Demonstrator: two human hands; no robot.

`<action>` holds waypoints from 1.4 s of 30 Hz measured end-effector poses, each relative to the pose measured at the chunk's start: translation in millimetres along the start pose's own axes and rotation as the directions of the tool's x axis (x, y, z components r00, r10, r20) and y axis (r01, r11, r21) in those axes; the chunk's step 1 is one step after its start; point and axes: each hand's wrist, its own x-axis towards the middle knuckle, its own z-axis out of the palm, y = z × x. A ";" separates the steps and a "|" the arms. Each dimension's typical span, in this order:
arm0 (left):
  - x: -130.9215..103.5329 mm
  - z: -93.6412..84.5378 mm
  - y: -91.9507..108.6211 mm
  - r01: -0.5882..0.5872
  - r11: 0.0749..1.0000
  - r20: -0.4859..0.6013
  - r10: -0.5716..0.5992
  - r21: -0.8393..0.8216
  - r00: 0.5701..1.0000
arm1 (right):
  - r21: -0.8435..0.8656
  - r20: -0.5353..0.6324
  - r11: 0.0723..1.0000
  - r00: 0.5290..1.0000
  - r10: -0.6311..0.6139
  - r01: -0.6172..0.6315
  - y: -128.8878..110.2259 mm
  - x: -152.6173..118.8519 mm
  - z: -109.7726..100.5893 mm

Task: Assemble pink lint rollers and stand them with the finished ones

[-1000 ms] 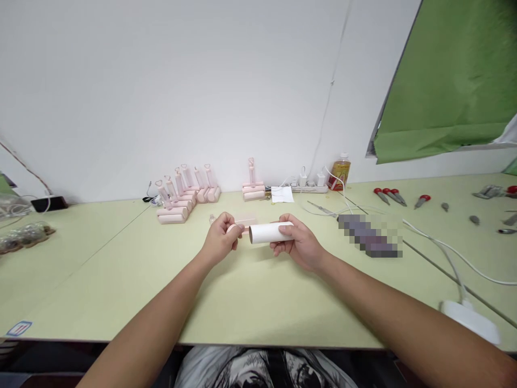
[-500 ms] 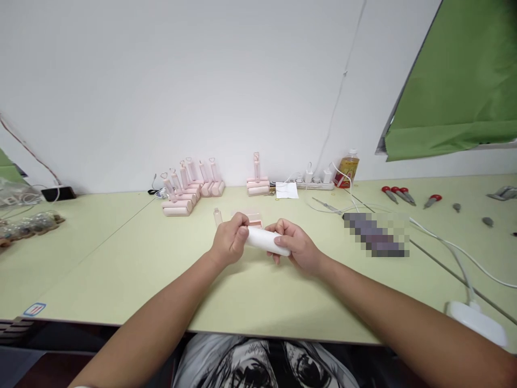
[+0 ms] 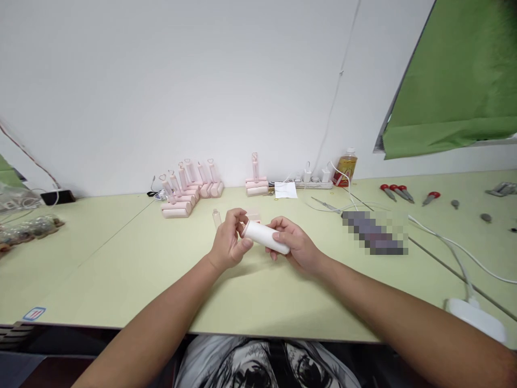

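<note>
Lying tilted between right fingers [image 3: 286,237]; white roll [image 3: 262,235]

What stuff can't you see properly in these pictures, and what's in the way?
All in the head view:
- Some fingers of the right grip: partly hidden behind the white roll.
- Pale pink piece on the table: partly covered by the roll.
- Dark object: blurred by square blocks, so I can't name it.
- Drink bottle: label writing too small to read.
- Green cloth: cut off by the top and right edges.
</note>
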 end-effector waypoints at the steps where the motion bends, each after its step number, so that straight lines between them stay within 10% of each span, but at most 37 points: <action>1: 0.7 0.5 0.7 -0.004 0.999 -0.053 0.002 -0.040 0.999 | 0.019 -0.029 1.000 1.000 -0.002 0.002 -1.0 1.2 -1.7; 5: 2.8 3.2 7.3 0.031 0.997 -0.259 -0.050 -0.075 0.965 | 0.062 -0.157 0.998 0.988 -0.010 0.020 -5.0 3.7 -6.7; 11: 3.2 7.7 15.2 0.095 0.995 0.093 -0.098 0.034 0.991 | 0.075 -0.190 0.997 0.982 0.015 -0.001 -5.8 2.8 -5.5; 22: 17.1 -3.5 8.4 0.016 0.972 0.214 -0.067 0.233 0.975 | -0.047 0.105 0.970 0.964 0.243 -0.239 -11.4 -3.9 -3.1; 26: 36.8 -7.8 2.5 0.099 0.855 0.080 -0.161 0.508 0.984 | -0.061 -0.014 0.959 0.961 0.275 -0.275 -19.4 -3.9 -0.6; 31: 57.5 3.1 -1.1 -0.019 0.619 0.258 -0.300 0.786 0.918 | -0.008 -0.085 0.961 0.958 0.275 -0.277 -26.7 0.4 -6.4; 42: 61.5 38.7 -8.5 -0.053 0.491 0.306 -0.451 0.870 0.838 | 0.019 -0.287 0.987 0.944 0.161 -0.162 -25.0 12.9 -19.7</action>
